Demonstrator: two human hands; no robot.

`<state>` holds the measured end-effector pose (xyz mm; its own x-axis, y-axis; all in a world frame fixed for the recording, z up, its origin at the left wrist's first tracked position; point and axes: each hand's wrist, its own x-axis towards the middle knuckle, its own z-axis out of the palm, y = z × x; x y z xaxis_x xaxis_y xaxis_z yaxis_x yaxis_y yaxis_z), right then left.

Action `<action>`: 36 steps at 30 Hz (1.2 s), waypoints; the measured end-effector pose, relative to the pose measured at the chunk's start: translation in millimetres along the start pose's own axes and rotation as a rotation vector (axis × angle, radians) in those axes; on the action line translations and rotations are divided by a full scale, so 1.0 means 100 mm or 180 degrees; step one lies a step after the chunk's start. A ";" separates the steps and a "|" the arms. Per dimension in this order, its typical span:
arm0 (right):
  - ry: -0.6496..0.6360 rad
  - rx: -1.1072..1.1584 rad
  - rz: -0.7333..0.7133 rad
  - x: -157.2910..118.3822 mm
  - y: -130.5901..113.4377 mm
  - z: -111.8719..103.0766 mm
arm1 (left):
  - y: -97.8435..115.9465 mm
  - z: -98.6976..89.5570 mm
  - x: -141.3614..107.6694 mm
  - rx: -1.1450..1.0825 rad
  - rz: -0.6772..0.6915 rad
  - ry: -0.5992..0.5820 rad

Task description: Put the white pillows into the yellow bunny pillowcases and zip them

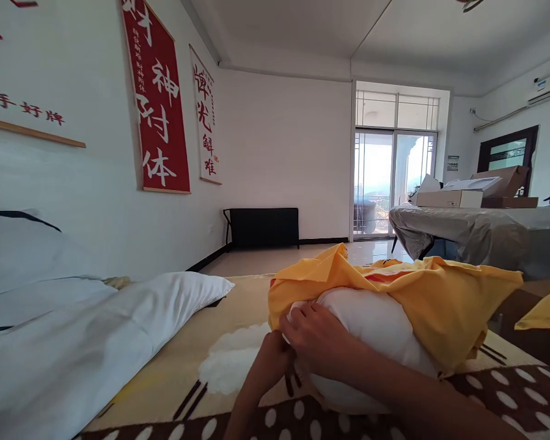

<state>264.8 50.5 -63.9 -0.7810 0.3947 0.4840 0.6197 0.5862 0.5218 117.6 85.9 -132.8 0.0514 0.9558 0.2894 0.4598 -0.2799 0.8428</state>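
A white pillow (371, 315) lies in front of me, partly covered by a yellow pillowcase (421, 293) whose open side faces me. My right hand (318, 336) reaches across the pillow, its fingers curled closed on the pillow's left corner at the pillowcase edge. Just left of it, my left hand (275, 357) is closed at the hanging yellow edge of the pillowcase; its fingertips are mostly hidden. Both hands nearly touch. The pillow's far part is hidden under the yellow cloth.
The patterned blanket (165, 397) spreads under everything. White bedding (119, 342) is heaped on the left. Another piece of yellow cloth (545, 311) shows at the right edge. Farther off stand a plastic-covered table (467, 226) with boxes (449, 198) and a black folded item (263, 227) by the wall.
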 end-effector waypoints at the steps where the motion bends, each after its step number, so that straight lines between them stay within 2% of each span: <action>1: 0.0076 0.0020 0.0012 -0.02 -0.04 -0.03 | 0.05 -0.10 -0.06 0.0111 0.0106 0.0002; 4: 0.0290 0.0041 0.0078 -0.10 -0.13 -0.11 | 0.24 -0.31 -0.23 0.0558 0.0722 0.0428; 6: 0.0456 0.0065 0.0058 -0.19 -0.16 -0.12 | 0.36 -0.34 -0.30 0.0648 0.1413 0.0864; 8: 0.0669 0.0059 -0.0041 -0.31 -0.19 -0.11 | 0.45 -0.31 -0.35 0.0608 0.2104 0.1120; 10: 0.0962 0.0024 -0.0136 -0.43 -0.24 -0.08 | 0.51 -0.26 -0.38 0.0756 0.2629 0.1029; 12: 0.1322 -0.0029 -0.0182 -0.55 -0.31 -0.04 | 0.56 -0.20 -0.41 0.1033 0.2905 0.0838; 14: 0.1615 -0.0095 -0.0178 -0.63 -0.39 0.01 | 0.59 -0.17 -0.44 0.1333 0.2954 0.0734; 16: 0.1732 -0.0132 -0.0139 -0.69 -0.46 0.06 | 0.62 -0.15 -0.47 0.1652 0.2936 0.0771; 21: 0.1623 -0.0134 -0.0177 -0.73 -0.54 0.07 | 0.61 -0.07 -0.50 0.2408 0.2912 0.1074; 26: 0.1606 -0.0217 -0.0193 -0.72 -0.54 0.05 | 0.58 0.08 -0.43 0.2517 0.2835 0.1615; 29: 0.1609 -0.0228 -0.0201 -0.70 -0.54 0.06 | 0.56 0.10 -0.40 0.2738 0.2718 0.1813; 33: 0.1177 -0.0204 -0.0342 -0.66 -0.53 0.06 | 0.49 0.09 -0.37 0.3043 0.2564 0.2160; 36: 0.0759 -0.0185 -0.0443 -0.65 -0.47 0.06 | 0.43 0.11 -0.32 0.2737 0.2541 0.2657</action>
<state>285.9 1.6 -123.4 -0.8228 0.1317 0.5528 0.5165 0.5788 0.6310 145.3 44.0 -110.7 0.1595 0.1573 0.9746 0.9541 -0.2779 -0.1113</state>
